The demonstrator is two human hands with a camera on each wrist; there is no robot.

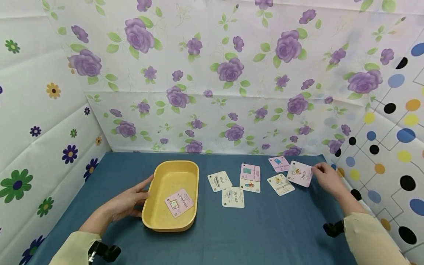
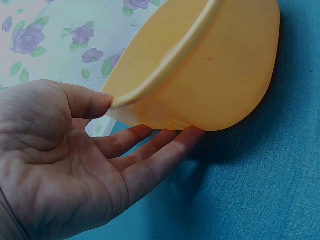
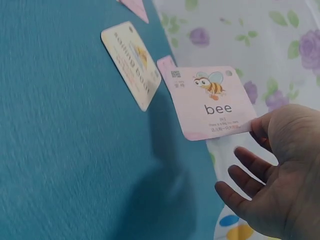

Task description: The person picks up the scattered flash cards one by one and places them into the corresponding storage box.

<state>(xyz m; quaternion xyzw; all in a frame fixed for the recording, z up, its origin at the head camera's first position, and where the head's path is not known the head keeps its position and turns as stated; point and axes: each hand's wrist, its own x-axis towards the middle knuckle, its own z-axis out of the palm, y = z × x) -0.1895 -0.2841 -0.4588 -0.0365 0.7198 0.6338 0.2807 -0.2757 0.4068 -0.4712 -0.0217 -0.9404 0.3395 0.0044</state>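
My left hand (image 1: 127, 201) holds the left side of a yellow plastic basin (image 1: 193, 173). In the left wrist view the thumb is at the basin's rim (image 2: 165, 70) while the other fingers touch its lower edge. A pink "storybook" card (image 1: 179, 203) lies inside the basin. At the right, my right hand (image 1: 329, 179) pinches a pink "bee" card (image 3: 212, 102) by one edge between thumb and finger, the remaining fingers loosely bent. The bee card is held just beside the "sailing boat" card (image 1: 281, 184) and a pink Chinese book card (image 1: 279, 164).
Between basin and right hand lie a "ship" card (image 1: 219, 181), a "yacht" card (image 1: 233, 197), and a pink card (image 1: 250, 171) overlapping a cream one (image 1: 250, 186). Blue cloth (image 1: 265, 235) covers the table. Flowered sheets (image 1: 212, 81) stand behind it, with patterned sheets either side.
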